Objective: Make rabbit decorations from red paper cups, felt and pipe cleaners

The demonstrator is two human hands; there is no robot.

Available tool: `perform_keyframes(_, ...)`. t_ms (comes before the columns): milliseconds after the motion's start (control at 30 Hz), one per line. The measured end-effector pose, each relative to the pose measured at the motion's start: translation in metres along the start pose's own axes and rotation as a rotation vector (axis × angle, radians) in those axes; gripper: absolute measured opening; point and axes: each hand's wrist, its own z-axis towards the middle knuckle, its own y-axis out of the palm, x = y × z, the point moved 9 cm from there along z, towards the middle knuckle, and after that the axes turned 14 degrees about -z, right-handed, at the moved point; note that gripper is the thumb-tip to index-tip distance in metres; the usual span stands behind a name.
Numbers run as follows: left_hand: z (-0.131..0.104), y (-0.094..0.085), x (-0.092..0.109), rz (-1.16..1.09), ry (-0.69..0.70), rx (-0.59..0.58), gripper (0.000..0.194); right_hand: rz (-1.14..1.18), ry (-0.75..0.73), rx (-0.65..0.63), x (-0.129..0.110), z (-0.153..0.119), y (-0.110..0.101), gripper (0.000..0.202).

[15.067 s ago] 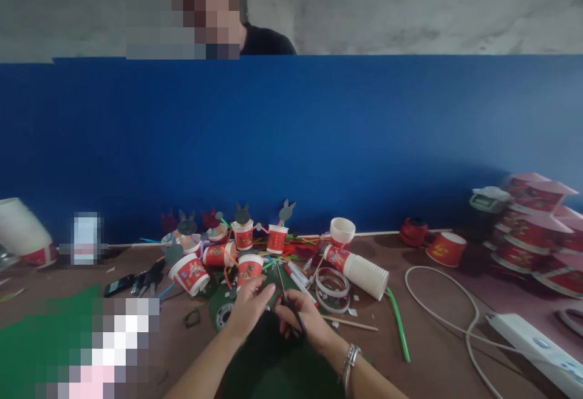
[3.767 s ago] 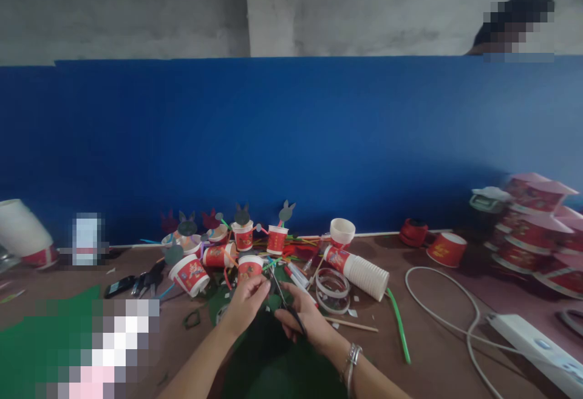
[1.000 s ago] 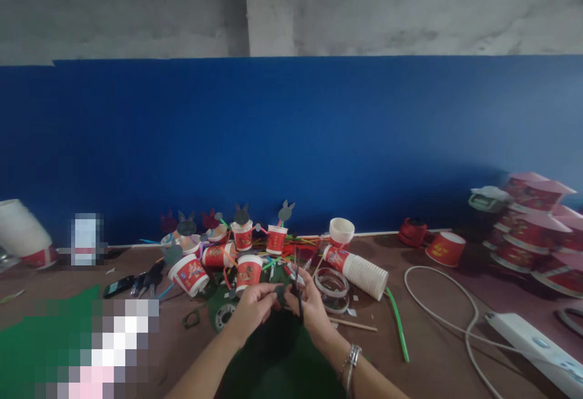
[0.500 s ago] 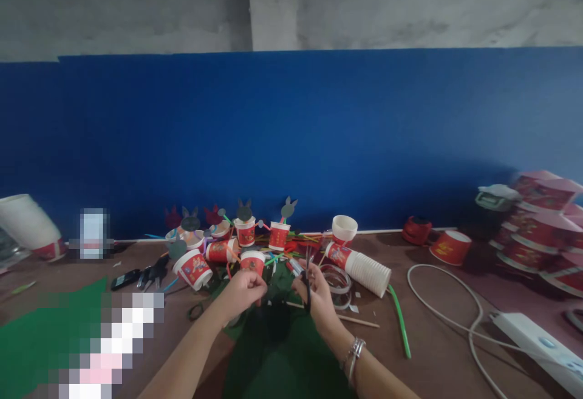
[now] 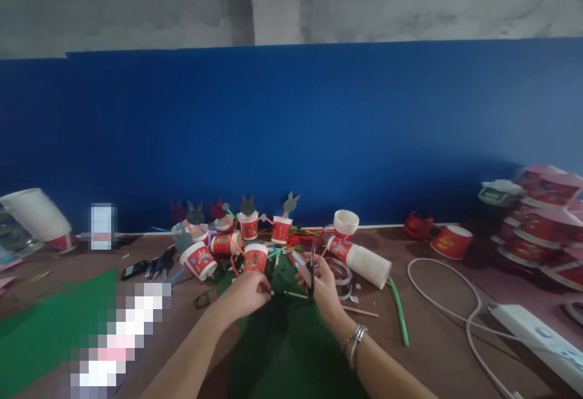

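Note:
My left hand [image 5: 251, 294] is closed in a pinch over dark green sheet material [image 5: 282, 350], just in front of a red-and-white paper cup [image 5: 255, 259]. A tiny pale bit shows by its fingertips; what they grip is too small to name. My right hand [image 5: 322, 282] holds black-handled scissors [image 5: 312, 277], blades pointing up and away from me. Close to the scissors lies a marker-like tube [image 5: 297, 258]. Behind the hands stand paper cups with pipe-cleaner arms and animal-head cutouts, among them a grey rabbit head [image 5: 291, 203] above a cup [image 5: 282, 229].
Right of my hands lie a stack of paper cups [image 5: 364, 263], a clear tape roll [image 5: 339, 280], a wooden stick [image 5: 359, 311] and a green pipe cleaner [image 5: 399, 314]. Farther right are a cable and a white power strip [image 5: 537, 338]. A green sheet [image 5: 59, 326] lies left.
The view has shifted slightly. My left hand's fingertips have moved a little right, away from the cup's front. The scissors stay in my right hand.

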Motion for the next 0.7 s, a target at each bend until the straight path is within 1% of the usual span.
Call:
perform_keyframes(100, -0.002, 0.005, 0.007, 0.069, 0.032, -0.005, 0.02, -0.066, 0.047, 0.009, 0.001, 0.003, -0.005, 0.043)
perform_keyframes(167, -0.006, 0.011, 0.009, 0.115, 0.038, -0.016, 0.021, -0.134, 0.065, 0.01, 0.0, 0.007, -0.01, 0.04)
perform_keyframes(267, -0.015, 0.022, 0.012, 0.163, 0.06, -0.026, 0.019, -0.24, 0.095, -0.02, 0.0, 0.015, -0.014, 0.037)
perform_keyframes(400, -0.024, 0.035, 0.019, 0.183, 0.139, -0.002, 0.02, -0.397, 0.146, -0.136, 0.005, 0.019, -0.012, 0.038)
perform_keyframes(500, -0.029, 0.042, 0.024, 0.123, 0.203, 0.022, 0.022, -0.45, 0.146, -0.211, 0.008, 0.011, -0.006, 0.038)
perform_keyframes(633, -0.038, 0.045, 0.03, 0.051, 0.264, 0.034, 0.021, -0.463, 0.158, -0.38, 0.016, -0.003, 0.006, 0.038)
perform_keyframes(667, -0.041, 0.048, 0.03, 0.051, 0.272, 0.009, 0.028, -0.472, 0.167, -0.397, 0.019, -0.005, 0.007, 0.038)
perform_keyframes(700, -0.043, 0.052, 0.029, 0.06, 0.281, -0.026, 0.039, -0.484, 0.174, -0.391, 0.021, -0.006, 0.006, 0.037)
